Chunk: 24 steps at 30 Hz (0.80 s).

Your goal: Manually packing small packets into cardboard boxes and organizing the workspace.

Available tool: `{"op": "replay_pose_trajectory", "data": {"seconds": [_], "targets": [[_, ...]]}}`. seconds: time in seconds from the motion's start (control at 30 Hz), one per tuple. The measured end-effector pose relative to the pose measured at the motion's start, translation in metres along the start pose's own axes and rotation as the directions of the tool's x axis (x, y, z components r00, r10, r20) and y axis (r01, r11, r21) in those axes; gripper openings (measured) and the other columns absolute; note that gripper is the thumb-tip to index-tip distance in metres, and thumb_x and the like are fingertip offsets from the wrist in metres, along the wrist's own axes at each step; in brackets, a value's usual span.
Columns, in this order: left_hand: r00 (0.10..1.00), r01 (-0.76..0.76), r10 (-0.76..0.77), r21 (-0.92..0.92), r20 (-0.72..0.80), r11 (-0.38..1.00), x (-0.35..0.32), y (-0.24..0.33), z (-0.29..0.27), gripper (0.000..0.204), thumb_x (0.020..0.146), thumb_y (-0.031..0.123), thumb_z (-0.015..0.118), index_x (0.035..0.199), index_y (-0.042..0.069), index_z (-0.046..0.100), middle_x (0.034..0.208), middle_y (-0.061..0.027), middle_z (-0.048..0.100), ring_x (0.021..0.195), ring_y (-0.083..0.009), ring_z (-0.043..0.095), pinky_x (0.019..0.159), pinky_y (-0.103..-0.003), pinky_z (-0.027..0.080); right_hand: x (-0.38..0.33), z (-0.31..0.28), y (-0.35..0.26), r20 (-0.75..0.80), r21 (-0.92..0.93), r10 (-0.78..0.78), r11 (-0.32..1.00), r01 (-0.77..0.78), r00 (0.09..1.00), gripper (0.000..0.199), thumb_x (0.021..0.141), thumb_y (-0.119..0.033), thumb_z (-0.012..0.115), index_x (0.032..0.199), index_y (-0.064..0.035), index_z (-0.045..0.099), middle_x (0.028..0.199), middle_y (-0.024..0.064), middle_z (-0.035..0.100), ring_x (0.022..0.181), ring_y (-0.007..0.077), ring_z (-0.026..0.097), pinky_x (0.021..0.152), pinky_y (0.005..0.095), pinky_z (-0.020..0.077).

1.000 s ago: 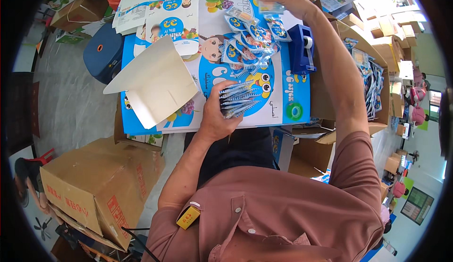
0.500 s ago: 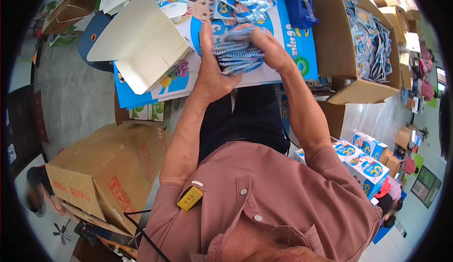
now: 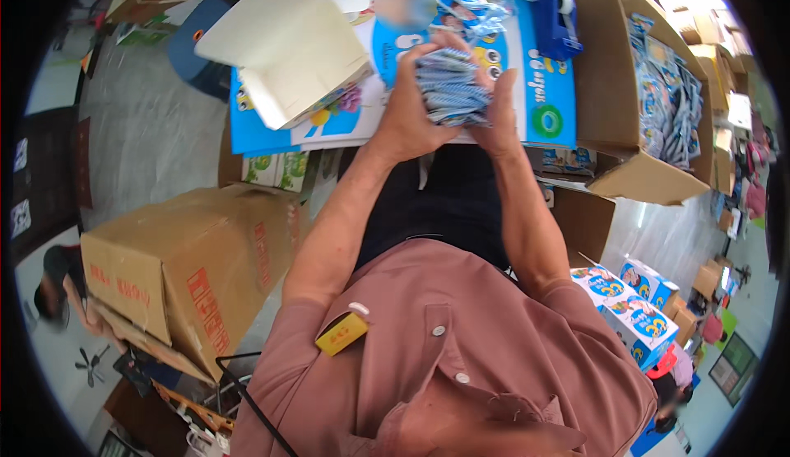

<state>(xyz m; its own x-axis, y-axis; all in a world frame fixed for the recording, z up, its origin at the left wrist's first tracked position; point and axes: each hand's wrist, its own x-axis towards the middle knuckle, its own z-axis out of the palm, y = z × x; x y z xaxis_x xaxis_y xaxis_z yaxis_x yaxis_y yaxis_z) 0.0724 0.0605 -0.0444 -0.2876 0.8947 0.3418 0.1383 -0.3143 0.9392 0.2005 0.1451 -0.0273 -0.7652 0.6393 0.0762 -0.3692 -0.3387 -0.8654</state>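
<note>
Both of your hands close on one stack of small blue-and-white packets point(image 3: 448, 86), held just above the near edge of the table point(image 3: 550, 99). Your left hand point(image 3: 409, 107) wraps the stack from the left, its back turned up to the camera and its fingers curled over the top edge. Your right hand point(image 3: 499, 111) presses in from the right with the palm flat against the packets and the fingers pointing away from you. Each grip is tight on the stack, with no gap showing between palm and packets. Your two bare forearms rise from the lower part of the view and converge at the wrists, elbows bent and spread out to either side of your body.

Beyond the stack, more loose packets point(image 3: 465, 0) lie scattered on the blue printed sheet that covers the table. A folded white carton point(image 3: 284, 41) lies to the left of your hands, and a blue tape dispenser point(image 3: 555, 16) stands to the right. Further right sits an open cardboard box point(image 3: 605, 86) filled with packets. A closed brown cardboard box point(image 3: 185, 263) stands on the floor by your left side.
</note>
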Motion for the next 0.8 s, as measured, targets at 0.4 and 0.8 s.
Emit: {"op": "replay_pose_trajectory", "data": {"seconds": [0.4, 0.8], "targets": [[0.933, 0.262, -0.246, 0.026, -0.264, 0.965, 0.023, 0.177, -0.081, 0.069, 0.065, 0.018, 0.089, 0.123, -0.003, 0.057, 0.112, -0.0154, 0.073, 0.1, -0.023, 0.073, 0.086, -0.037, 0.059, 0.063, 0.035, -0.066, 0.258, -0.466, -0.128, 0.852, 0.24, 0.957, 0.061, 0.103, -0.045, 0.051, 0.149, -0.0046, 0.053, 0.141, 0.013, 0.06, 0.128, 0.0246, 0.057, 0.109, 0.0421, 0.0441], [0.796, 0.571, -0.534, 0.646, -0.284, 0.507, 0.073, 0.102, -0.163, 0.059, 0.055, 0.038, 0.087, 0.104, 0.005, 0.077, 0.1, -0.0095, 0.077, 0.085, -0.0206, 0.072, 0.078, -0.037, 0.057, 0.102, 0.069, -0.045, 0.563, -0.821, 0.316, 0.106, 0.562, 0.763, 0.02, 0.087, -0.004, 0.07, 0.106, -0.0095, 0.073, 0.097, 0.0131, 0.075, 0.095, 0.0333, 0.072, 0.086, 0.0467, 0.055]]}}
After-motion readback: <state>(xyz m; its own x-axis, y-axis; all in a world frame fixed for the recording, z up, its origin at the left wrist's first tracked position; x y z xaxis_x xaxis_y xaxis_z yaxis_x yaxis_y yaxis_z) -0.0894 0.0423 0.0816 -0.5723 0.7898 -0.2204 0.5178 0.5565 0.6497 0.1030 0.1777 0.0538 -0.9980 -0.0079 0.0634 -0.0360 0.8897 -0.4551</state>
